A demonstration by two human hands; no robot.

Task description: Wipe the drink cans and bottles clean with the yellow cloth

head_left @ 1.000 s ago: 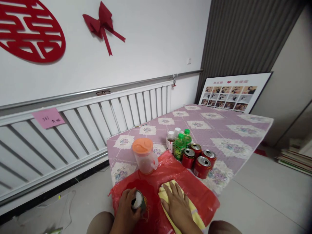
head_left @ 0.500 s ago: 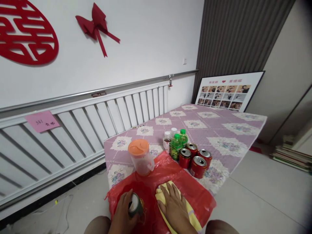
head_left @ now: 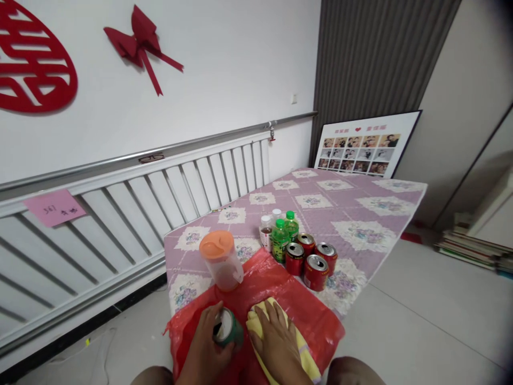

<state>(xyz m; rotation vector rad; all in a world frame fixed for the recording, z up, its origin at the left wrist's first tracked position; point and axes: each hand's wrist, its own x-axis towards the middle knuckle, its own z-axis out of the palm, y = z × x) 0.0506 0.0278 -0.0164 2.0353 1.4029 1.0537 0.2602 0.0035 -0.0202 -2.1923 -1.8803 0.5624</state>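
Near the table's front edge, my left hand (head_left: 206, 342) has its thumb and fingers round a green roll of tape (head_left: 232, 331), whose pale core shows. My right hand (head_left: 276, 337) lies with fingers spread on a folded yellow cloth (head_left: 306, 357). Both are over a red plastic sheet (head_left: 280, 283) that covers the front of the table. A darker red area shows under my left hand, but its shape is mostly hidden. Just beyond the tape stands a clear plastic jug (head_left: 224, 271) with an orange lid.
Several red drink cans (head_left: 316, 272) stand right of centre. Behind them are two green-capped bottles (head_left: 279, 240) and two white-capped bottles (head_left: 265, 232). A flowered cloth (head_left: 310, 200) covers the table. A white radiator (head_left: 176, 187) runs along its left side; a photo board (head_left: 360, 144) leans behind.
The camera has turned slightly right, so the scene sits further left. My left hand has shifted the tape a little to the right and away from me. My right hand stays on the cloth.
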